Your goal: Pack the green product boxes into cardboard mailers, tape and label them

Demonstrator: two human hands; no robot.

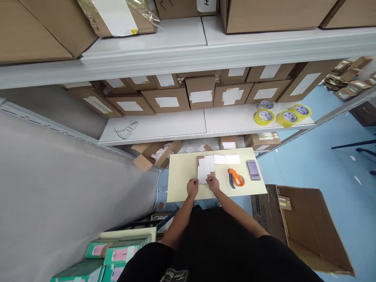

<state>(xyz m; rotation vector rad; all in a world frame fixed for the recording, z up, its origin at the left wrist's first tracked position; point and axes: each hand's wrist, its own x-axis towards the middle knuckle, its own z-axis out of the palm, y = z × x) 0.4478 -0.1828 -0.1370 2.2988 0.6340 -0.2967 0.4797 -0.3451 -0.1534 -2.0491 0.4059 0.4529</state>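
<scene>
A small flat cardboard box (210, 174) lies on the cream table with a large white paper label (206, 167) over most of its top. My left hand (192, 188) is at the label's lower left corner, its fingers closed in a pinch on the edge. On the lower right corner, my right hand (213, 183) pinches the label in the same way. White paper strips (226, 159) lie just beyond the box. To the right rests an orange tape dispenser (235, 178), beside a purple blurred-out item (253, 170).
The cream table (182, 168) stands before a grey shelf (182, 127) with labelled boxes (167, 102), eyeglasses (127, 130) and yellow tape rolls (263, 116). An open carton (158, 154) sits below left. A large open carton (311, 227) stands at right; green boxes (120, 254) at lower left.
</scene>
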